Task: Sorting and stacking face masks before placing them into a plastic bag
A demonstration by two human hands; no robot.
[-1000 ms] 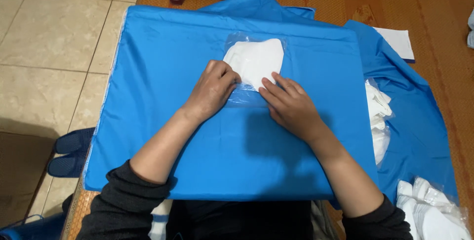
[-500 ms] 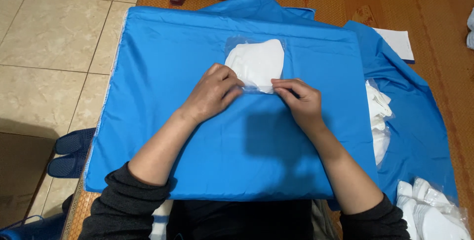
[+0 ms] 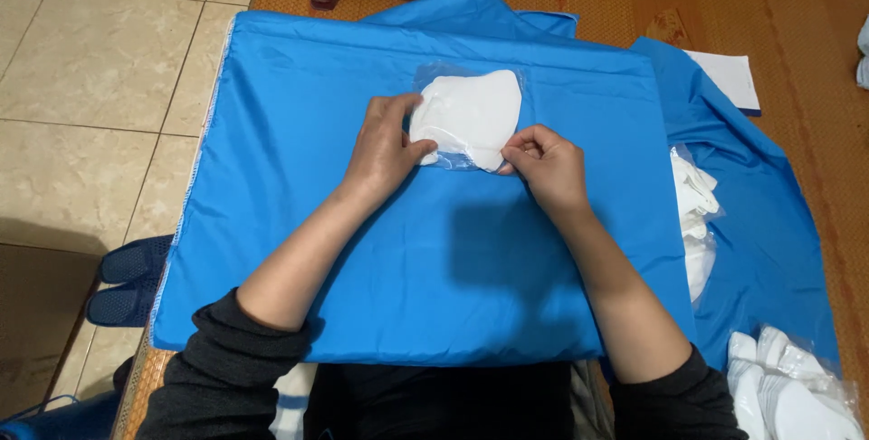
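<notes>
There is one view only, from a camera on the person's head. It looks steeply down, quite near, onto the blue cloth (image 3: 407,250). The forearms enter from the lower edge of this cloth, the floor tiles (image 3: 100,87) lie left of it.

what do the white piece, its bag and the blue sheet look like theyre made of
White piece: looks like soft matte fabric or nonwoven; no shine, gently curved edges. Bag: thin clear plastic film, glossy, with wrinkles and glare at the rim. Blue sheet: smooth woven cloth, perhaps synthetic, with a faint sheen, soft folds and a stitched edge. The left hand and right hand both grip the bag's near edge.
</notes>
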